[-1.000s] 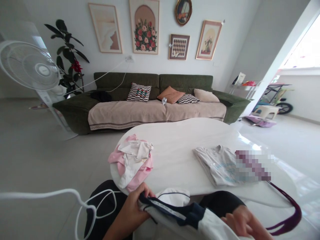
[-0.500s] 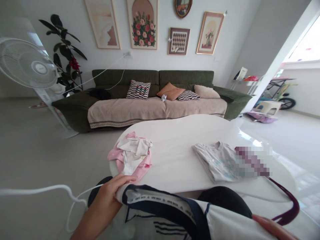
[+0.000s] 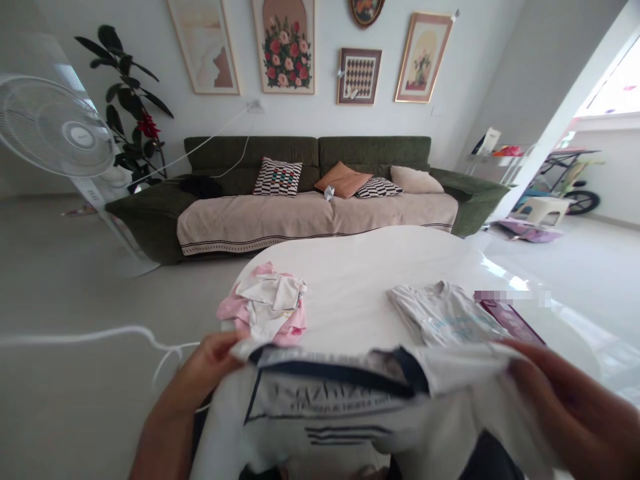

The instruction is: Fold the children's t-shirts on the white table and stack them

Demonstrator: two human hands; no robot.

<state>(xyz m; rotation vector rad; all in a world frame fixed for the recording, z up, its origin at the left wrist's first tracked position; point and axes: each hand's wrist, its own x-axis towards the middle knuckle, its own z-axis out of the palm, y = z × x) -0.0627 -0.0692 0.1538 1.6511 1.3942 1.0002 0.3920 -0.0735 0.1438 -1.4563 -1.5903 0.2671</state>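
Observation:
I hold a white garment with navy trim and printed lines (image 3: 340, 407) stretched between both hands over the near edge of the white oval table (image 3: 360, 267). My left hand (image 3: 207, 363) pinches its left corner. My right hand (image 3: 565, 400) grips its right edge, blurred by motion. A crumpled pile of pink and white clothes (image 3: 265, 307) lies on the table just beyond my left hand. A folded grey T-shirt (image 3: 440, 317) lies beyond my right hand.
A dark purple object (image 3: 510, 320) lies right of the grey T-shirt. A green sofa (image 3: 310, 193) with cushions stands behind the table. A white standing fan (image 3: 60, 133) and its cord (image 3: 100, 333) are at left, with a potted plant (image 3: 133, 127) behind.
Both hands rose and spread apart, lifting the white garment up and pulling it flat. My right hand came up into view at the lower right.

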